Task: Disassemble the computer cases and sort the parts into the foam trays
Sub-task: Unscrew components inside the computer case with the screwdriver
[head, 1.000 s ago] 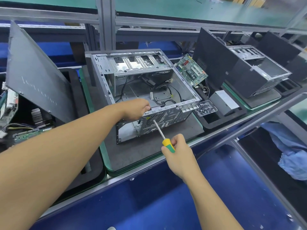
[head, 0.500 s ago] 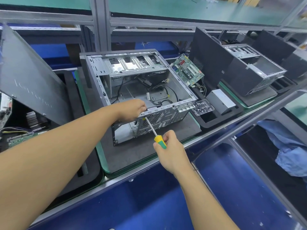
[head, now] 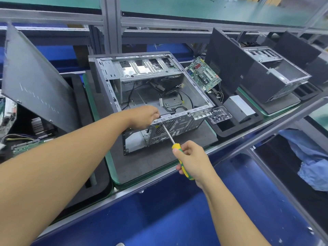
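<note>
An open grey computer case (head: 152,96) lies on its side on a dark foam pad (head: 156,162), with loose black cables inside. My left hand (head: 144,117) grips the case's near top rail, fingers curled over it. My right hand (head: 192,161) is closed around a yellow-green screwdriver (head: 181,157); its shaft points up-left and the tip meets the perforated rear panel just below my left hand. A green motherboard (head: 204,75) leans upright in the black foam tray (head: 229,128) to the right of the case.
A clear box of screws (head: 219,115) and a grey power supply (head: 239,107) sit in the right tray. A black side panel (head: 33,82) leans at the left above a tray with boards and a heatsink (head: 40,127). A second case (head: 276,73) stands far right. Blue cloth (head: 312,157) lies below.
The screwdriver tip has shifted left along the rear panel to just under my left hand. My left hand keeps its grip on the rail. The view has moved a little.
</note>
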The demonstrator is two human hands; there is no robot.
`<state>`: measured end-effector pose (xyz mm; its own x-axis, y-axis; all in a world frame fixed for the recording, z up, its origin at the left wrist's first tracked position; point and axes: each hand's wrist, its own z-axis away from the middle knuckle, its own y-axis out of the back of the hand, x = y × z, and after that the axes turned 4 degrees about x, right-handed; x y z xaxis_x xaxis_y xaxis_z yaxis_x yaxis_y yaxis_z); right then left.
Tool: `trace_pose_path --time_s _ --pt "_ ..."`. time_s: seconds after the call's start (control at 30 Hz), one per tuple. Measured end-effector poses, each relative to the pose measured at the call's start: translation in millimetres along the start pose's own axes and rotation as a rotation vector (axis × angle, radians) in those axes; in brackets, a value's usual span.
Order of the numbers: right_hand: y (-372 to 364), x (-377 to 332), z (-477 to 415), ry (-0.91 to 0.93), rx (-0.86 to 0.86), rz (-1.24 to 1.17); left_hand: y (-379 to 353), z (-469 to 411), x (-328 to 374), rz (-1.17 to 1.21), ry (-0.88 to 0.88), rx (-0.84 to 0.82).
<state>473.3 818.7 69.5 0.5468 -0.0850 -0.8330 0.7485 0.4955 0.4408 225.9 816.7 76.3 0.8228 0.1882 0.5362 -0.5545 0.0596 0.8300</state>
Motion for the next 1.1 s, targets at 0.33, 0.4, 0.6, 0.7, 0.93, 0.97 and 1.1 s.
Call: trace_pose_path --time_s 0.33,0.4,0.6,0.7,0.93,0.97,1.1 --pt "-14.7 6.6 11.0 0.071 0.03 -0.004 0.1 -0.8 -1.1 -0.004 -0.006 -0.009" --pt "-14.0 5.8 10.5 0.081 0.04 0.024 -0.5 -1.7 -1.3 -0.006 -0.009 -0.004" --pt "-8.8 4.1 7.7 0.063 0.024 0.014 -0.6 -1.7 -0.6 -0.006 -0.013 -0.004" --pt "-6.5 2.7 5.9 0.032 -0.01 -0.014 -0.6 -1.9 -0.9 -0.002 -0.004 0.0" --pt "-2.7 5.6 -0.7 0.086 0.03 0.049 0.4 0.3 1.2 0.002 0.002 -0.011" --pt "-2.5 6.0 -2.2 0.099 0.042 0.069 0.6 0.6 1.4 0.001 0.003 -0.013" --pt "-1.9 8.4 -7.6 0.122 0.064 0.1 1.5 0.9 2.6 -0.003 0.005 -0.016"
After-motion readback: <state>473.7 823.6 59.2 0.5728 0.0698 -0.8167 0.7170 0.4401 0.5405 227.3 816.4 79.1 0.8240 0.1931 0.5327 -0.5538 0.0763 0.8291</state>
